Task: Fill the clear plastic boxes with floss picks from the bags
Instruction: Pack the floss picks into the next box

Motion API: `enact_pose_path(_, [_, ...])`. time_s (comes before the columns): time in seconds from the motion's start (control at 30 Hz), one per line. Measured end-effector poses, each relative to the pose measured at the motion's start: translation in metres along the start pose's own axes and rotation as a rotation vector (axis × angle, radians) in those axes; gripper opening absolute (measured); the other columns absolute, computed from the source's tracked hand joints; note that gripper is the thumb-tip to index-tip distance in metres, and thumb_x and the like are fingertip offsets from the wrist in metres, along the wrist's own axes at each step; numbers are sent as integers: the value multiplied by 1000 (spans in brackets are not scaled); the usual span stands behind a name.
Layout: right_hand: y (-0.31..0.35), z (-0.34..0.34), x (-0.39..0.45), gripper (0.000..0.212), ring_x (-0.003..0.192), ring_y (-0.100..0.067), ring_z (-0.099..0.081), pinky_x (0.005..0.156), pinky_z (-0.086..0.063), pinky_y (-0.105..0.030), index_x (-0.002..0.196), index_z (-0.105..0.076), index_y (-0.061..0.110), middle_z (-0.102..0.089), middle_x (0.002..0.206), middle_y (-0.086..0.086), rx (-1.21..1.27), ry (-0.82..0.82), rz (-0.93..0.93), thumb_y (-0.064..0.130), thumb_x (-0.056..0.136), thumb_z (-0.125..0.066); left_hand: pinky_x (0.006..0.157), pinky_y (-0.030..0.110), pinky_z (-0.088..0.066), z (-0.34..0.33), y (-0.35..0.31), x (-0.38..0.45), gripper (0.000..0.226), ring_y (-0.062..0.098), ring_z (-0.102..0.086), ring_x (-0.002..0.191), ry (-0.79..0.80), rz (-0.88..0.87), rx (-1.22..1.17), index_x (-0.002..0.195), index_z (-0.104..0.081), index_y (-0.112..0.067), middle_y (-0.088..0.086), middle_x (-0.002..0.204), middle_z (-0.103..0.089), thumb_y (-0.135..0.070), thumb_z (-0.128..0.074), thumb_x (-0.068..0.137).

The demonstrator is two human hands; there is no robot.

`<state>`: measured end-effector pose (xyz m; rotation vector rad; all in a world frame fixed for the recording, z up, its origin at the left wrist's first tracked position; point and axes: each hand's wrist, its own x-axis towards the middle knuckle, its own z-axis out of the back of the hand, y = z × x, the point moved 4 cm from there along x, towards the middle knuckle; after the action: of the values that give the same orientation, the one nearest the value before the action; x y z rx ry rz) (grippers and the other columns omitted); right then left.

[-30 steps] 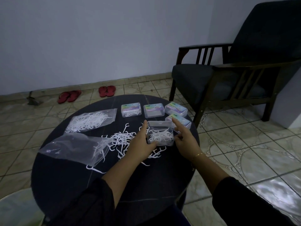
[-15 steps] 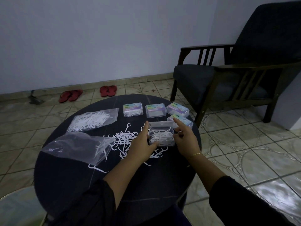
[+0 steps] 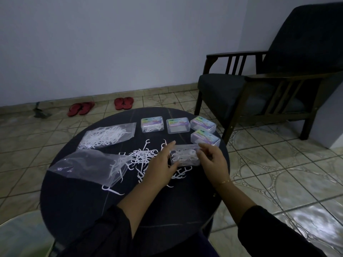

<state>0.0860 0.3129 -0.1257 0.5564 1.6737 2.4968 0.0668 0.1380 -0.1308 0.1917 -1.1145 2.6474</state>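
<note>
Seen from the head camera, both hands meet over a clear plastic box (image 3: 184, 156) packed with white floss picks, which sits on the round dark table (image 3: 78, 206) toward its right side. Left hand (image 3: 161, 165) grips the box's left end, thumb along the near edge and fingers stretched up its far side. Right hand (image 3: 211, 160) has its fingers curled onto the box's right end; the lid's state is too blurred to tell. Loose floss picks (image 3: 143, 157) lie scattered just left of the box. An opened bag (image 3: 87, 166) spills picks beside them, and a fuller zip bag (image 3: 107, 135) lies behind it. Four labelled closed boxes (image 3: 178, 125) sit along the far edge. Beyond, a dark armchair (image 3: 269, 86) and red sandals (image 3: 123, 103) stand on the tiled floor.
</note>
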Motion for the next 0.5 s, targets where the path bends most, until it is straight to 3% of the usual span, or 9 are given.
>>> enact_pose_path(0.1, [-4, 1, -2, 24, 92, -6, -53, 77, -43, -14, 108, -63, 21, -54, 103, 5, -118, 25, 22, 28, 85, -68, 92, 18, -41, 0, 0, -3, 49, 9, -56, 113, -22, -52, 58, 134, -48, -27, -9, 131, -56, -20, -64, 88])
enact_pose_path(0.23, [-3, -4, -2, 20, 90, -3, -50, 71, -39, -10, 104, -65, 21, -51, 105, 8, -213, 100, 13, 24, 84, -68, 94, 15, -36, 1, 1, -6, 39, 13, -56, 116, -54, -67, 109, 129, -58, -21, -4, 139, -52, -20, -62, 90])
enact_pose_path(0.33, [-3, -5, -2, 17, 91, -3, -51, 76, -38, -12, 101, -68, 20, -50, 103, 10, -238, 103, 10, 23, 84, -69, 103, 30, -43, 2, 3, -8, 36, 15, -62, 111, -108, -99, 129, 124, -63, -21, 4, 131, -59, -21, -67, 88])
enact_pose_path(0.4, [-3, -6, -3, 17, 90, -3, -51, 79, -39, -14, 101, -69, 19, -51, 101, 10, -245, 104, 15, 23, 84, -68, 93, 41, -50, 0, 4, -8, 34, 21, -68, 97, -137, -131, 184, 120, -66, -19, 6, 116, -68, -21, -69, 86])
enact_pose_path(0.5, [-3, -7, -3, 16, 88, -3, -52, 79, -38, -13, 100, -71, 16, -55, 101, 7, -267, 94, 37, 21, 85, -68, 84, 45, -51, -2, 5, -7, 32, 24, -69, 86, -161, -152, 258, 116, -68, -17, 8, 104, -72, -21, -71, 84])
